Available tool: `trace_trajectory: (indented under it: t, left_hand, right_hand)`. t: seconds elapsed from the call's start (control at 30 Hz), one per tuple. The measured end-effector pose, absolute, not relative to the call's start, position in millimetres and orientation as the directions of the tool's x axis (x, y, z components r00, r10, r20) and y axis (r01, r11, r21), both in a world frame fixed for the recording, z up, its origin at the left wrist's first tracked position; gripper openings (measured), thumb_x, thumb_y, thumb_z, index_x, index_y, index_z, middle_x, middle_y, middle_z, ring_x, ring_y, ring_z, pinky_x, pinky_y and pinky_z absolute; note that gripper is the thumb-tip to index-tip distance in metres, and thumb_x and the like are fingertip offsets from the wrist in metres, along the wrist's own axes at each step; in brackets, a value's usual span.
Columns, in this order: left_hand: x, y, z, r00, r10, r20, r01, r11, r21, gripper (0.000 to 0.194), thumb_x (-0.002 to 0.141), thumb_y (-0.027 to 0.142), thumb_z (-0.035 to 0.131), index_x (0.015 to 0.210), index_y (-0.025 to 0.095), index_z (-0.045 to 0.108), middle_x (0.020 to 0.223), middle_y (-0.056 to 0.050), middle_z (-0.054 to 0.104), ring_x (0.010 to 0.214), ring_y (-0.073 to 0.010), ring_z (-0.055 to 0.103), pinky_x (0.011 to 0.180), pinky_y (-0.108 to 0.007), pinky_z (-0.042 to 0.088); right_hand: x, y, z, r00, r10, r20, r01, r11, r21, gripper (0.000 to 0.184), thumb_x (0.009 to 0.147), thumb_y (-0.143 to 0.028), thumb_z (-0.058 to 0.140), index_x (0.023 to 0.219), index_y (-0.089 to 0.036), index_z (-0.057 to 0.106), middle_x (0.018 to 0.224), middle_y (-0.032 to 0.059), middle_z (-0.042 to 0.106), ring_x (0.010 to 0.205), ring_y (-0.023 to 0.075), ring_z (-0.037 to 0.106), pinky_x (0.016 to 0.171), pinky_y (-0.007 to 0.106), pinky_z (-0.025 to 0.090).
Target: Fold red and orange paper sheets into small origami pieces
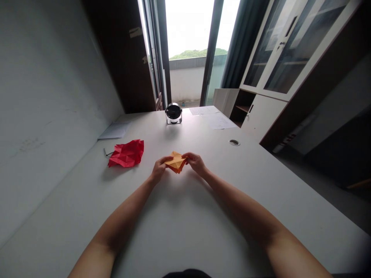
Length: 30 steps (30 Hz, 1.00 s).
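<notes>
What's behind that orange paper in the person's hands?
Farther back, beyond the orange paper, a round black object stands on the white table. Whatever lies directly behind the paper is covered.

Left of your left hand [159, 168], well apart from it, you have creased red paper [129, 153] lying on the white bench [179, 227], with a thin dark cord [107, 155] poking out at its left edge. Farther past that hand, white papers [114, 130] lie beside the wall [43, 96]. Straight ahead, beyond the left hand and your right hand [195, 162], stands a round black device [174, 112] in a silvery frame. Well beyond your right hand lie loose white sheets [222, 122]; nearer, off to its right, you see a ringed hole [234, 143]. Farther out on that side stands a white cabinet [262, 116] with glass upper doors, near a dark curtain [244, 42].
</notes>
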State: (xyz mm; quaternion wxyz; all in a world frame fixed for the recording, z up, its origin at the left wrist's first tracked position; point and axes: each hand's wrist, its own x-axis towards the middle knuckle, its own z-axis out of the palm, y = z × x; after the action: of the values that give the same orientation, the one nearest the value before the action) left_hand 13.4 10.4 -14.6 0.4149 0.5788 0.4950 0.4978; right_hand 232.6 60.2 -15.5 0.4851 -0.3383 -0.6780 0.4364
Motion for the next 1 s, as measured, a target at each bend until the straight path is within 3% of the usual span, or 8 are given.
trace_trajectory:
  t: [0.2,0.3,0.4,0.57,0.67,0.8,0.9,1.0]
  left_hand:
    - [5.7,11.7,-16.1,0.064,0.974,0.216,0.508,-0.218,0.833,0.047,0.079,0.012,0.049,0.121,0.020,0.070,0.122,-0.006,0.071,0.110,-0.0225,0.066,0.099,-0.037,0.053]
    - [3.8,11.8,-12.2,0.141,0.967,0.211,0.551,-0.254,0.795,0.049,0.078,0.015,0.055,0.125,0.022,0.069,0.126,-0.006,0.068,0.116,-0.0250,0.063,0.103,-0.037,0.050]
    - [4.1,11.4,-8.5,0.161,0.968,0.191,0.405,-0.241,0.882,0.046,0.081,0.022,0.057,0.126,0.021,0.069,0.130,-0.007,0.066,0.121,-0.0273,0.059,0.107,-0.039,0.046]
    - [6.4,12.1,-11.8,0.116,0.988,0.099,-0.086,-0.089,0.992,0.051,0.085,0.041,0.062,0.130,0.015,0.065,0.133,-0.014,0.063,0.115,-0.0306,0.063,0.099,-0.047,0.050]
    - [6.6,14.4,-17.6,0.117,0.988,0.098,-0.147,-0.080,0.986,0.053,0.085,0.039,0.065,0.132,0.014,0.062,0.133,-0.015,0.063,0.115,-0.0287,0.064,0.100,-0.046,0.050]
    - [5.1,15.2,-22.0,0.115,0.977,0.181,0.255,-0.205,0.945,0.044,0.086,0.027,0.061,0.129,0.018,0.065,0.130,-0.011,0.065,0.114,-0.0259,0.064,0.102,-0.043,0.049]
    - [3.3,12.9,-21.8,0.197,0.938,0.287,0.653,-0.344,0.675,0.042,0.086,0.023,0.059,0.127,0.023,0.067,0.134,-0.008,0.062,0.120,-0.0255,0.059,0.109,-0.041,0.044]
    - [2.0,11.6,-21.7,0.290,0.915,0.282,0.825,-0.388,0.410,0.043,0.090,0.027,0.056,0.132,0.023,0.064,0.147,-0.009,0.052,0.135,-0.0273,0.047,0.117,-0.043,0.035]
  right_hand:
    - [240.2,65.0,-24.0,-0.309,0.877,0.367,0.437,0.474,-0.765,0.025,0.078,-0.014,0.048,0.080,-0.021,0.072,0.087,0.0020,0.072,0.076,0.0162,0.064,0.076,0.029,0.051]
    - [240.6,62.7,-21.2,-0.340,0.848,0.407,0.547,0.531,-0.647,0.023,0.083,-0.013,0.052,0.083,-0.023,0.073,0.093,0.0027,0.072,0.082,0.0171,0.065,0.080,0.030,0.050]
    - [238.0,56.3,-14.8,-0.380,0.790,0.481,0.528,0.613,-0.588,0.020,0.089,-0.017,0.056,0.096,-0.025,0.073,0.103,0.0043,0.071,0.092,0.0183,0.066,0.085,0.031,0.051]
    - [232.5,46.8,-7.4,-0.428,0.705,0.566,0.371,0.708,-0.601,0.023,0.096,-0.026,0.055,0.115,-0.026,0.069,0.123,0.0072,0.066,0.100,0.0186,0.066,0.088,0.033,0.053]
    - [232.1,48.4,-9.6,-0.394,0.715,0.578,0.300,0.694,-0.654,0.025,0.097,-0.028,0.054,0.117,-0.026,0.068,0.125,0.0080,0.063,0.094,0.0169,0.067,0.081,0.031,0.056]
    - [233.6,54.4,-18.3,-0.413,0.748,0.520,0.412,0.662,-0.626,0.022,0.096,-0.027,0.055,0.110,-0.026,0.072,0.126,0.0070,0.063,0.088,0.0158,0.067,0.083,0.033,0.057]
    - [232.9,54.4,-22.6,-0.514,0.735,0.442,0.539,0.678,-0.500,0.022,0.093,-0.026,0.060,0.111,-0.027,0.073,0.128,0.0063,0.064,0.104,0.0210,0.066,0.095,0.039,0.052]
    - [231.3,49.6,-21.1,-0.641,0.672,0.372,0.560,0.740,-0.372,0.028,0.096,-0.032,0.057,0.121,-0.030,0.069,0.134,0.0055,0.063,0.128,0.0259,0.054,0.108,0.044,0.043]
